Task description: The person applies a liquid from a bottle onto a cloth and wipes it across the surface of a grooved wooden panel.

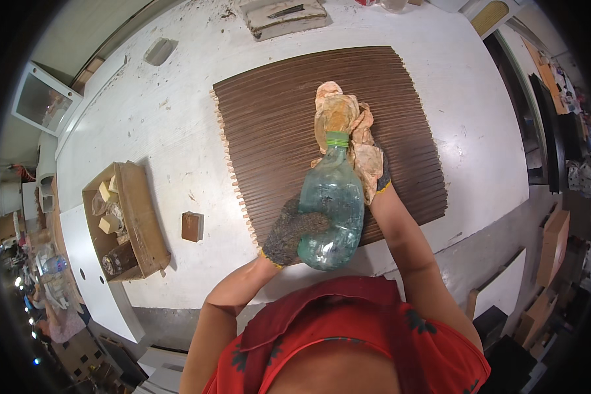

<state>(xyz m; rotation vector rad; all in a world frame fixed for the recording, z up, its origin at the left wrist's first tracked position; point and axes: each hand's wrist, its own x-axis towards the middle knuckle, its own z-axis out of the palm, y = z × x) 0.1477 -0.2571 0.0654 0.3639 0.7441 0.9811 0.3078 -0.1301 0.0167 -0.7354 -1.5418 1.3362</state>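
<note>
A clear, green-tinted plastic bottle (333, 197) with a bright green cap (337, 138) is tilted over the panel, its neck pointing away from me. My left hand (286, 235), in a dark grey knit glove, is wrapped round the bottle's lower body. A crumpled, stained pinkish rag (366, 159) is in my right hand (384, 172); most of that gloved hand is hidden under the cloth. The rag bunches up around the cap end of the bottle. Beneath both hands lies a dark brown ribbed wood panel (262, 111) with pale, uneven slat ends.
An open cardboard box (148, 220) with pale yellow blocks stands on the white table (177, 131) at left, beside a small brown block (192, 226). A grey piece (159, 51) lies far left. At the far edge sits a thick slab (282, 18) with a dark tool on it.
</note>
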